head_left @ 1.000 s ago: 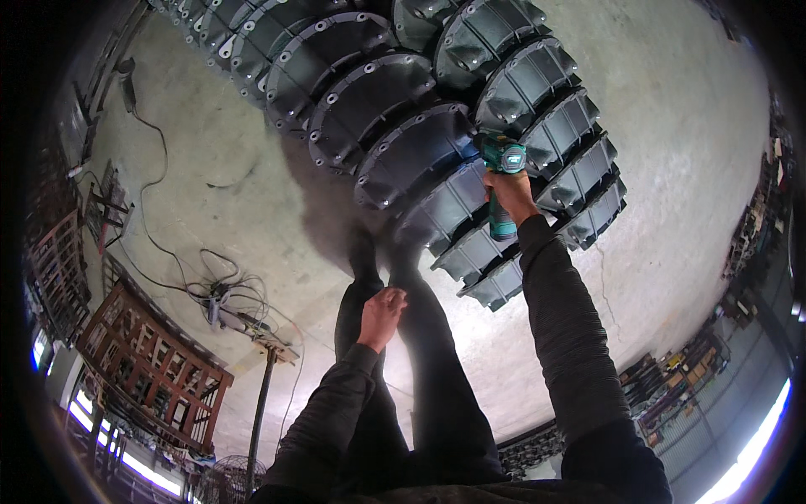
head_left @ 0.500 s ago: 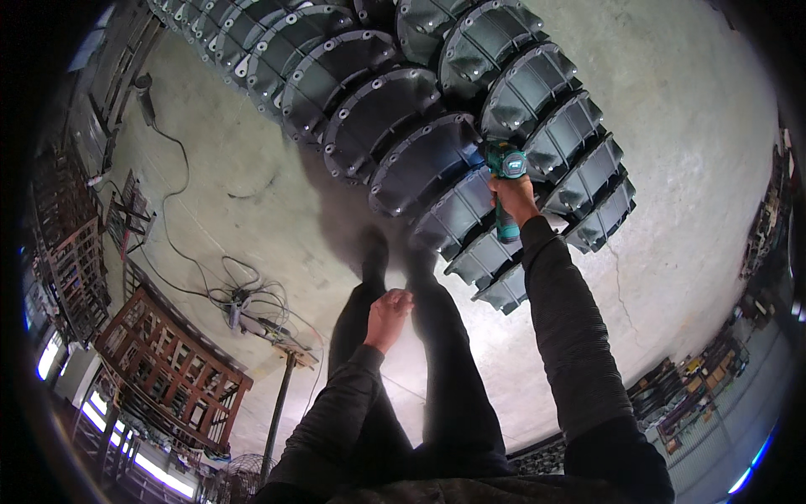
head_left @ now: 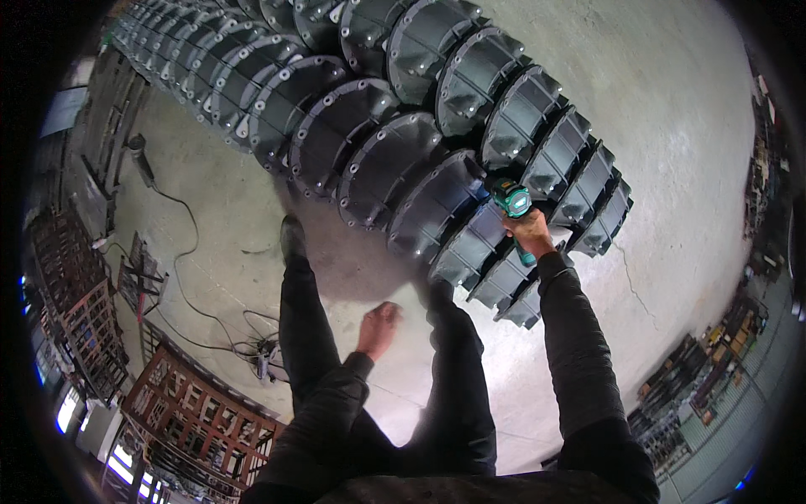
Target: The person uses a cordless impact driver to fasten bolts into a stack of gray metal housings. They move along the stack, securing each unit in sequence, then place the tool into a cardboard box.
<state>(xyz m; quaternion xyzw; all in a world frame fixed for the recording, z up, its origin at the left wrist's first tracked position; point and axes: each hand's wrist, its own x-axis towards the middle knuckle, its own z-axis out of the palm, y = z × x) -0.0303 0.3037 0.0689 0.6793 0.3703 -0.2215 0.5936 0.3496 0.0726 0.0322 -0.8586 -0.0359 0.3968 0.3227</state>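
Observation:
My right hand [head_left: 531,230] grips the handle of a green and black cordless drill [head_left: 512,200]. The drill's head is over the near end of the rows of dark metal castings [head_left: 437,202], and its front end is hidden. These castings are rounded, ribbed housings with holes along their flanged rims, set one behind another. My left hand [head_left: 379,330] hangs over the floor between my legs, apart from the castings. Its fingers are curled and slightly smeared by motion. What they hold, if anything, is hidden.
A black corded tool [head_left: 141,160] lies on the floor at the left, its cable [head_left: 195,227] looping toward my left leg. Brown metal racks [head_left: 193,399] stand at the lower left. Shelves with assorted parts [head_left: 709,353] line the right side. The concrete floor [head_left: 672,151] has a crack.
My left leg has stepped out to the left and forward. The drill in my right hand sits lower in view and tilts differently. My left hand has dropped slightly lower and shifted left.

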